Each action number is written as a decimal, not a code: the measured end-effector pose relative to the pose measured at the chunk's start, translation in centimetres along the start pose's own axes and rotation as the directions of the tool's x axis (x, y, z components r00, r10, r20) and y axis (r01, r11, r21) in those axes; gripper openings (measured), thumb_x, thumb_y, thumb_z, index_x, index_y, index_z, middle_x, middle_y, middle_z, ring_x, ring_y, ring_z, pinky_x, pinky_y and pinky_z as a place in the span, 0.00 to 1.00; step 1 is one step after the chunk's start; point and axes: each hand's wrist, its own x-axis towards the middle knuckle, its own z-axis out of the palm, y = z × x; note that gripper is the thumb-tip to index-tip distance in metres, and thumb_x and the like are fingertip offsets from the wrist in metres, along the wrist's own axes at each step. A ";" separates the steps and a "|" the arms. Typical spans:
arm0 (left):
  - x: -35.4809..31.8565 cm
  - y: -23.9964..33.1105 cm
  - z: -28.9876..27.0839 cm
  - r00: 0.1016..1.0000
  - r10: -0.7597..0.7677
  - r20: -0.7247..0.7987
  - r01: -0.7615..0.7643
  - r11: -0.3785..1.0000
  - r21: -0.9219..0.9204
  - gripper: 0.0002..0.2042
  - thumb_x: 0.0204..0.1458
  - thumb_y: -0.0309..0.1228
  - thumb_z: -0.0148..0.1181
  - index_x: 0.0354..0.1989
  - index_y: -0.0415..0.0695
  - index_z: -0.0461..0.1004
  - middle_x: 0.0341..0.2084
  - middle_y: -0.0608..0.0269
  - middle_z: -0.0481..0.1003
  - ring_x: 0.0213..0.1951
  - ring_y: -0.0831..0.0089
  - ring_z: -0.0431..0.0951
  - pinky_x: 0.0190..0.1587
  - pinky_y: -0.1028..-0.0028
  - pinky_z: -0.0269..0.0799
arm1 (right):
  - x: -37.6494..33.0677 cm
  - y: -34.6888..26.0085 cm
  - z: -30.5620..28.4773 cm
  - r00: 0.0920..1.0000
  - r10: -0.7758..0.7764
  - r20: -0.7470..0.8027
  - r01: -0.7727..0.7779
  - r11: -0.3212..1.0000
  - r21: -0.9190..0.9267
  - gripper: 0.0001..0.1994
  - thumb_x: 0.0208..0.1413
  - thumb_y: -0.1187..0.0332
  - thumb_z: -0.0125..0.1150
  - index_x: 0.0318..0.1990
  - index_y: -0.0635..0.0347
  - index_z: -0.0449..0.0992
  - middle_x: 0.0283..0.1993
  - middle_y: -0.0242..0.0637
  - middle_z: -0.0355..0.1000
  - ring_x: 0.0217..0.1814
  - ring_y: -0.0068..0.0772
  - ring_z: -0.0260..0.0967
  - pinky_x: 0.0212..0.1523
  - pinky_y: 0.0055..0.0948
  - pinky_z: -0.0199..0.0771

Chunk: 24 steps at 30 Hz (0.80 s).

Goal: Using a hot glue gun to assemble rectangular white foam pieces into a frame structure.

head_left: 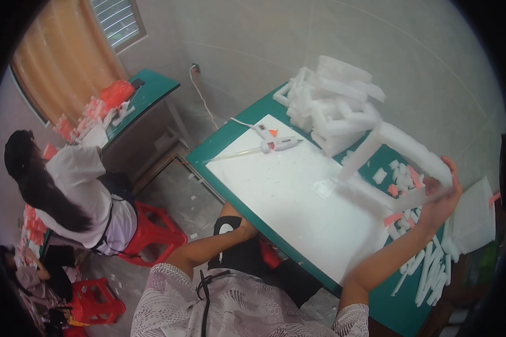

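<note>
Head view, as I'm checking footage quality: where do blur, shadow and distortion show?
In the head view, the foam frame and right hand look slightly smeared, perhaps from motion; also there, soft shadow dims the white board near the frame, and lines on the wall curve toward the black rim.

Glue gun (284,144) on board (287,196), foam frame (413,149) at right, stacked frames (343,119) behind board

Small hand-assembly workshop

You're at a green worktable (211,147) w/ a white board (298,208) & hot-glue gun (284,144), a white foam-like frame (413,151) in yr R hand (445,196), a pile of similar frames (340,115) & loose offcuts (380,176) nearby. To yr L, a co-worker (76,188) on a red stool (154,236) sits at a 2nd green table (158,85) w/ pink & white pcs (93,109). Scraps (193,197) dot the flr (205,219).
</note>
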 end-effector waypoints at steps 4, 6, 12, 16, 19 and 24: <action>-1.1 -0.9 -0.9 1.000 -0.018 -0.024 0.016 0.998 -0.063 0.23 0.57 0.35 0.47 0.62 0.44 0.65 0.63 0.51 0.62 0.66 0.53 0.58 0.67 0.55 0.51 | -0.4 -0.3 1.2 0.998 -0.045 0.032 0.047 0.998 -0.036 0.23 0.61 0.54 0.42 0.52 0.65 0.69 0.34 0.32 0.67 0.25 0.16 0.55 0.28 0.19 0.53; -0.8 -0.1 -1.5 0.999 -0.015 -0.028 0.012 0.995 -0.097 0.22 0.57 0.35 0.47 0.61 0.44 0.66 0.62 0.50 0.63 0.65 0.53 0.60 0.66 0.56 0.53 | -0.4 -0.4 1.1 0.997 -0.064 0.038 0.066 0.997 -0.049 0.22 0.59 0.53 0.42 0.49 0.61 0.72 0.30 0.34 0.67 0.24 0.18 0.58 0.26 0.20 0.56; -1.0 1.3 -4.0 0.996 -0.030 0.089 0.039 0.994 -0.104 0.21 0.57 0.37 0.48 0.58 0.44 0.68 0.60 0.50 0.66 0.63 0.53 0.62 0.65 0.57 0.56 | 0.1 0.2 2.1 0.997 -0.062 0.051 0.064 0.997 -0.047 0.22 0.61 0.55 0.41 0.51 0.64 0.69 0.30 0.32 0.68 0.26 0.17 0.59 0.27 0.19 0.56; 3.1 3.2 -6.3 0.993 0.073 0.096 -0.066 0.995 -0.074 0.21 0.57 0.37 0.48 0.58 0.44 0.69 0.60 0.51 0.66 0.63 0.53 0.62 0.64 0.57 0.56 | -0.1 0.3 2.6 0.998 -0.049 -0.042 0.045 0.994 -0.097 0.21 0.62 0.54 0.40 0.49 0.59 0.72 0.33 0.31 0.69 0.29 0.18 0.63 0.29 0.18 0.60; 11.2 5.9 -9.7 0.966 0.252 0.049 -0.252 0.968 -0.022 0.21 0.57 0.37 0.48 0.58 0.44 0.69 0.60 0.51 0.66 0.63 0.53 0.63 0.64 0.57 0.56 | -0.7 1.1 4.1 0.998 -0.062 -0.005 0.060 0.989 -0.132 0.18 0.64 0.53 0.43 0.47 0.55 0.73 0.37 0.30 0.70 0.34 0.18 0.64 0.31 0.18 0.63; 19.7 11.3 -14.7 0.889 0.458 0.005 -0.456 0.886 0.085 0.21 0.57 0.37 0.49 0.58 0.44 0.69 0.60 0.51 0.66 0.62 0.53 0.63 0.64 0.57 0.57 | -1.4 1.1 5.3 0.999 0.021 0.047 -0.015 0.993 -0.118 0.17 0.62 0.56 0.42 0.46 0.57 0.72 0.30 0.30 0.70 0.24 0.16 0.63 0.24 0.16 0.62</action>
